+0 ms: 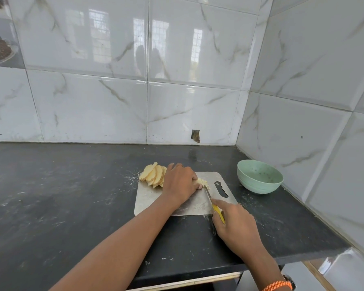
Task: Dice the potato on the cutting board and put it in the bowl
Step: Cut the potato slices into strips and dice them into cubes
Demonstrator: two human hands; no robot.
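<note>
My left hand (180, 181) pins the potato (201, 182) mid-board (147, 198), slices (153, 174) at ten o'clock, right fingers (220, 205) gripping the knife (213, 203); the blade could nick my knuckles, bowl (260, 177) empty at two o'clock.

Home kitchen, I'd say. I'm at a dark stone counter (72, 196) set into a corner, glossy white marble-look tiles (93, 101) on the walls at 12 and 3 o'clock. Window reflections show in the tiles. Decorative tile (0, 47) with a food picture at 10 o'clock. Steel board (147, 198) at centre with potato slices (152, 175) on its 11 o'clock corner, my knife (213, 203) across it. Green bowl (260, 176) at 2 o'clock near the corner. Counter is scuffed and dusted with white specks. Small chipped hole (195, 136) in the wall at 12 o'clock.
</note>
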